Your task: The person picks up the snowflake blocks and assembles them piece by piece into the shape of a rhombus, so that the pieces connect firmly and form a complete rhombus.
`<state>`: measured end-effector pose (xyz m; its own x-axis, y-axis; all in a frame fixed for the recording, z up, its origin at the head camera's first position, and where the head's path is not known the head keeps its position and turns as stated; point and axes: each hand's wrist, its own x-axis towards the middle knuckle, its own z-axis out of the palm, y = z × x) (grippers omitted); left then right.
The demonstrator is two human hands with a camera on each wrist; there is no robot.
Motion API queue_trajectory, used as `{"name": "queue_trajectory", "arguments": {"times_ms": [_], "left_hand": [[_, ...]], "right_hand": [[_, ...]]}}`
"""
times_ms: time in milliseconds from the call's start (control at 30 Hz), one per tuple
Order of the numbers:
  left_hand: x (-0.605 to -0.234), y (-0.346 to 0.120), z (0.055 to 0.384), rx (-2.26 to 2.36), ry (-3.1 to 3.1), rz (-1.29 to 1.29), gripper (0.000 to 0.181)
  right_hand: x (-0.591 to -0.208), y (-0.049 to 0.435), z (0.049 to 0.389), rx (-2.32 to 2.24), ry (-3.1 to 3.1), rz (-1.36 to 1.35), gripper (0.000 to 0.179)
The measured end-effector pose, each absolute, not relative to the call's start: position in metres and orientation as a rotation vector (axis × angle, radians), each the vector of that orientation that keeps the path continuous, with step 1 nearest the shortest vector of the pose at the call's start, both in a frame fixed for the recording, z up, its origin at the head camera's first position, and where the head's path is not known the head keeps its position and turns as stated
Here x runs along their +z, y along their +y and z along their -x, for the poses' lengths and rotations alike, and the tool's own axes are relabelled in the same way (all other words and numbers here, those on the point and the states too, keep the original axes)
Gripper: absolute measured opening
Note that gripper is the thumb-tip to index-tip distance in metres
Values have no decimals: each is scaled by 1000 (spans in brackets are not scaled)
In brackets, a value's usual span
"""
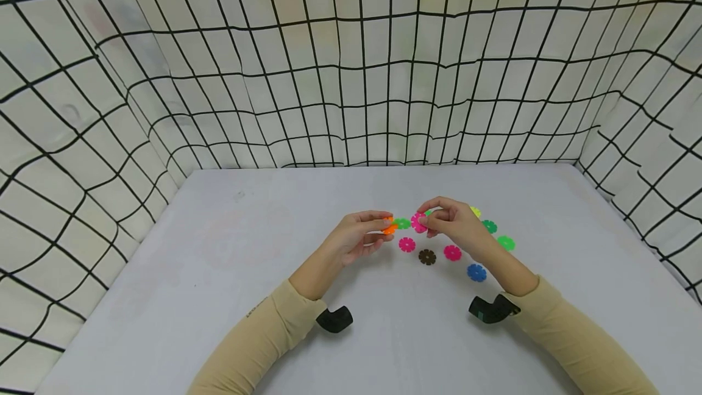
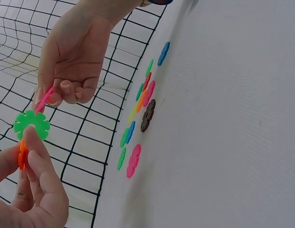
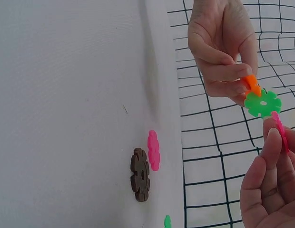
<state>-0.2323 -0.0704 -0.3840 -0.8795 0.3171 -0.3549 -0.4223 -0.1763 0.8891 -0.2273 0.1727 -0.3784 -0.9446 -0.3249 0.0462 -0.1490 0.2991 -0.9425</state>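
Between thumb and fingers my left hand (image 1: 359, 239) pinches an orange notched plastic disc (image 1: 390, 230). A green notched disc (image 3: 263, 103) stands at the orange one's edge, crosswise to it, and looks joined to it. My right hand (image 1: 455, 223) pinches a pink notched disc (image 3: 280, 130). Its edge meets the green disc's rim on the side away from the orange one; whether it sits in a slot I cannot tell. All three are held above the table. Fingers partly cover the orange and pink discs.
On the white table (image 1: 219, 273) lie loose notched discs: pink (image 1: 407, 244), brown (image 1: 427, 257), another pink (image 1: 452, 253), blue (image 1: 476, 272), and several green and yellow ones beside the right forearm. Black grid lines mark the white walls (image 1: 362, 78) around the table.
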Motion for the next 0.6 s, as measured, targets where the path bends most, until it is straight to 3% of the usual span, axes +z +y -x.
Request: {"name": "queue_trajectory", "arguments": {"times_ms": [600], "left_hand": [[-381, -67, 228, 2128, 1575, 122, 32]], "right_hand": [[-376, 167, 224, -1732, 2381, 434, 26]]}}
